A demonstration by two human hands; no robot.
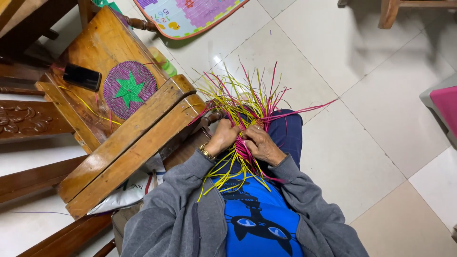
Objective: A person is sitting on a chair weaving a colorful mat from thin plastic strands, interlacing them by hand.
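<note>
A loose woven piece of yellow and pink plastic strips [247, 102] rests on my lap, its free ends fanning out toward the floor and back toward my chest. My left hand [223, 137], with a gold watch at the wrist, pinches strips at the woven centre. My right hand [261, 143] grips the strips right beside it, fingers curled over them. Both hands touch the weave and nearly touch each other.
A wooden chair [119, 143] stands at my left, carrying a round purple woven mat with a green star [129, 89] and a black phone [82, 76]. A white bag [126, 192] lies under it. A colourful play mat [190, 14] lies on the tiled floor ahead. A pink seat [445, 102] is at right.
</note>
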